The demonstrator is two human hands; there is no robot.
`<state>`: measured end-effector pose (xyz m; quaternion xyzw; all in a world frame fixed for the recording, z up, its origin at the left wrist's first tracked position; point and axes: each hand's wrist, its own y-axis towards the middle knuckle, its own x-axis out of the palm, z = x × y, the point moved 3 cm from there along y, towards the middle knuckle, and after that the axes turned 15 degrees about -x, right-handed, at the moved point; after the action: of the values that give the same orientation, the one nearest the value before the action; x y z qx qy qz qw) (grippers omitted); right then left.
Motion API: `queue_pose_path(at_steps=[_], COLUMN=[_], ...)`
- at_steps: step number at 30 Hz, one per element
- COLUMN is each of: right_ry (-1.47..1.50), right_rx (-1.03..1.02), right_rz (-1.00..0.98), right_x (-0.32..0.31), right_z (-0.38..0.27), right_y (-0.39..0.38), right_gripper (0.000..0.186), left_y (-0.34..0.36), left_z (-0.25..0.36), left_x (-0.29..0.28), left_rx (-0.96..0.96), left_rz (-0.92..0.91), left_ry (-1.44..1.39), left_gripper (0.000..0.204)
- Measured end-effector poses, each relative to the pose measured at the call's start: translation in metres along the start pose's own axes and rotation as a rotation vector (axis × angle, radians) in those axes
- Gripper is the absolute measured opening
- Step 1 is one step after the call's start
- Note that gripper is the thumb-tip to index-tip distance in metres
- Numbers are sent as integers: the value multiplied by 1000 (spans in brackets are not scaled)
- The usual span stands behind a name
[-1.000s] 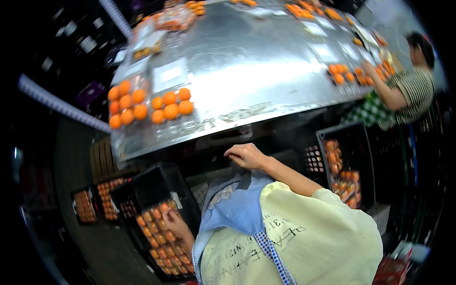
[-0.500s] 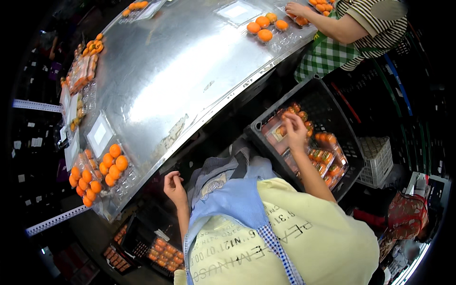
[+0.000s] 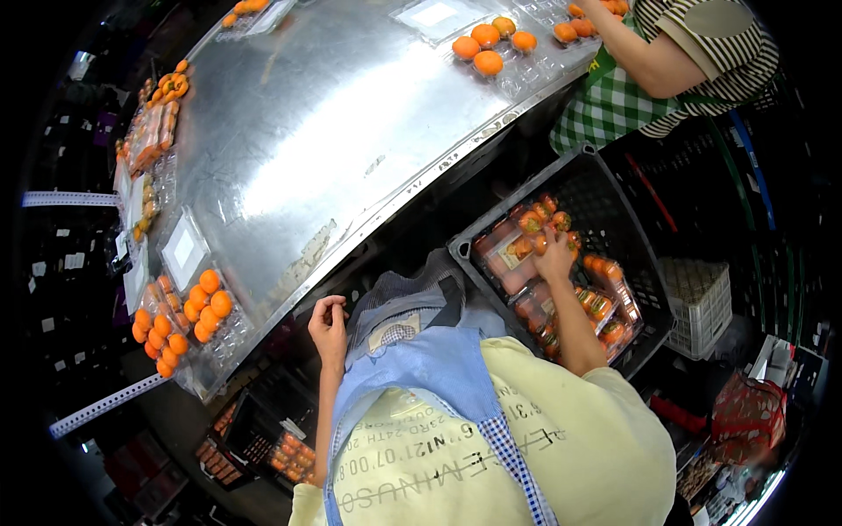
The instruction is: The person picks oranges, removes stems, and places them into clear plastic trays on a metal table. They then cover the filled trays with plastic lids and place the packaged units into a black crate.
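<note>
My right hand (image 3: 554,259) is down in a black plastic crate (image 3: 537,178), its fingers closed round an orange-red fruit (image 3: 540,245). Beside it are more round fruits with green tops (image 3: 561,221) and clear packs of the same fruit (image 3: 599,305). A clear-covered pack with a label (image 3: 511,252) lies against the crate's left side. In front of my blue apron (image 3: 417,359), my left hand (image 3: 328,329) hangs in the air with loosely curled fingers. Nothing shows in it, and it touches neither table nor crate.
A metal table (image 3: 289,167) stretches ahead. At its left corner sit orange fruits (image 3: 207,304) in clear trays beside a white sheet (image 3: 185,250); more oranges (image 3: 488,62) lie far right. A person in a green checked apron (image 3: 605,110) works there. A white crate (image 3: 699,307) stands right, black crates (image 3: 263,430) lower left.
My right hand has lowered from above the crate onto the fruit, and its fingers have closed. My left hand has risen slightly, its fingers more curled. The other person's arm has shifted right.
</note>
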<state>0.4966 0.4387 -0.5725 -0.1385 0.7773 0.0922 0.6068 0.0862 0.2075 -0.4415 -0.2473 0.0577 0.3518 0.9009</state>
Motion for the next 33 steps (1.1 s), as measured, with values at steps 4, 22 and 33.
queue_pose_path(at_steps=[4,22,33], right_ry=[208,1101,1965], right_rx=[156,27,100], right_rz=[-15,316,76], right_x=[-57,-292,-153], right_z=[2,-104,-310], right_y=[8,-48,97], right_gripper=[52,73,39], left_y=[9,47,73], left_z=[3,32,52], left_x=[2,4,-65], left_rx=[-16,153,222], left_rz=[-38,-93,-41], left_ry=[18,45,-46], left_gripper=[9,12,11])
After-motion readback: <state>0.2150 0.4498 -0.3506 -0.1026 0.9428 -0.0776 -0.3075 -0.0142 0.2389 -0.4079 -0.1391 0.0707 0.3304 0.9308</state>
